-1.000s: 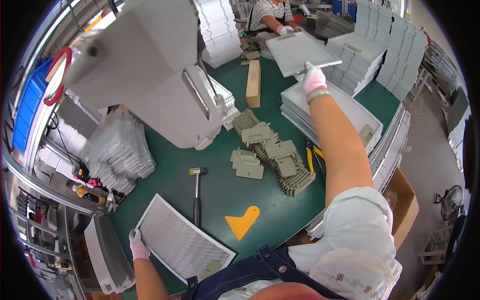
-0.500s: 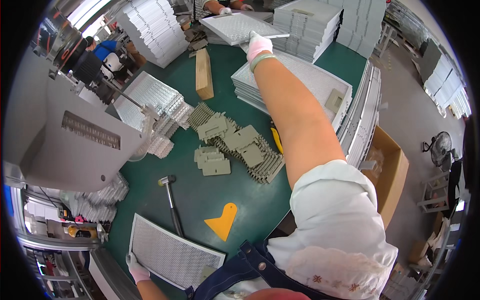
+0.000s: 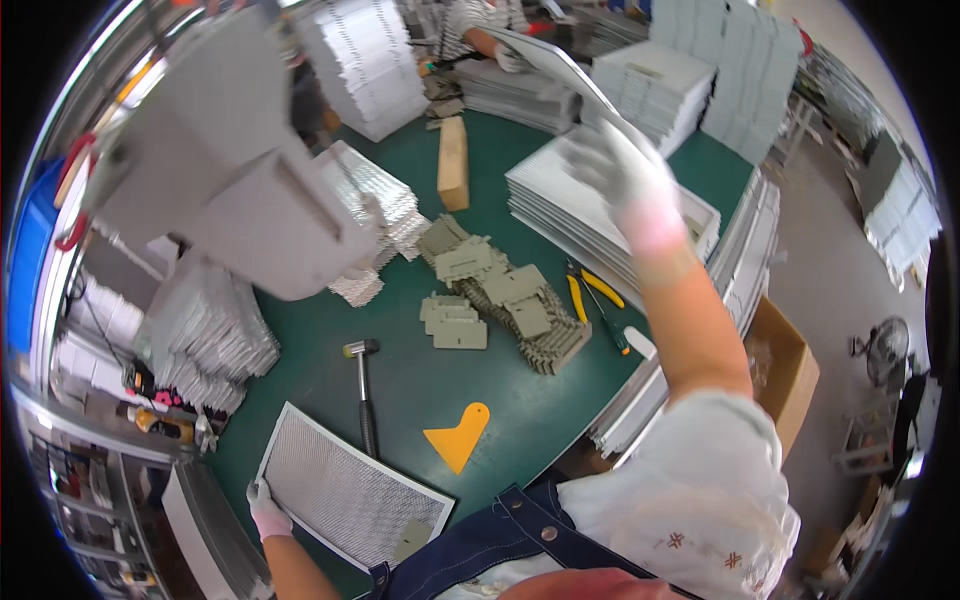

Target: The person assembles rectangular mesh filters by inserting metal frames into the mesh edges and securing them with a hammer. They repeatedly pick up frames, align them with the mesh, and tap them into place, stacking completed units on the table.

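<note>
Right hand (image 3: 625,180) grasping grey panel (image 3: 560,70) at one o'clock; left hand (image 3: 265,505) pinching mesh filter (image 3: 345,490) at seven. Best lifted level, clear of the stack (image 3: 560,205).

**Blur and cropped edges hide parts of your bench**

Your right hand (image 3: 628,175) is smeared by motion, so its grip on the panel (image 3: 560,70) cannot be read. Your apron (image 3: 500,545) covers the mesh filter's (image 3: 345,490) near corner. A co-worker (image 3: 480,25) across the table is cut off by the picture's top edge.
</note>
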`<state>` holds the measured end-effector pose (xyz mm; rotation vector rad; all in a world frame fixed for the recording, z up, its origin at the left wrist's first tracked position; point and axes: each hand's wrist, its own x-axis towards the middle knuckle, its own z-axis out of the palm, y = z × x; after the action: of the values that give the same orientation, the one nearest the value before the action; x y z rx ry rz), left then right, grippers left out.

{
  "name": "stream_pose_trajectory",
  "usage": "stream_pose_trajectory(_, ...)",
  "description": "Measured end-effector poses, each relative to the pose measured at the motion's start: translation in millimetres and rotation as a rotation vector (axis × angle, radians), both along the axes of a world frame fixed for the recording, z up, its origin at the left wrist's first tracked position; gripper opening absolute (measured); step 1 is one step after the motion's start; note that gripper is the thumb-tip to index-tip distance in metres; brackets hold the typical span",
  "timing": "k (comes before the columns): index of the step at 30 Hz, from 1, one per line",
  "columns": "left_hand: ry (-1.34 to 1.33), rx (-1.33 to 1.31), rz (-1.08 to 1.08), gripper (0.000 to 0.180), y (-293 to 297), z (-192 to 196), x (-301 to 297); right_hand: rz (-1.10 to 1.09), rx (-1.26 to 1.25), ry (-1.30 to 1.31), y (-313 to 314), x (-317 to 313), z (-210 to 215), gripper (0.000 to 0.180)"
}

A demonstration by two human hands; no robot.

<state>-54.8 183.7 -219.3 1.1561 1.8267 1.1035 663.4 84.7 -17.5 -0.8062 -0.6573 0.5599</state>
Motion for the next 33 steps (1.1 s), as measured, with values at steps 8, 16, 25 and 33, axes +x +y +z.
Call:
stream_pose_trajectory(8, -0.024, 0.020, -0.058, 0.054, 7, -8, 2, -1.318, -0.555, -0.518, -234, 63, -159, 0.050)
stream_pose_trajectory(16, 0.350, 0.078, -0.200, 0.050, 6, 1, 1, -0.742, -1.697, -0.660, -254, 18, -351, 0.080)
stream_pose_trajectory(25, 0.013, 0.046, -0.006, 0.055, 7, -4, 8, -0.745, -1.657, -0.600, -249, 11, -351, 0.082)
stream_pose_trajectory(33, -0.003, 0.018, 0.008, 0.057, 9, -5, 9, -0.923, -1.691, -0.516, -250, 13, -353, 0.078)
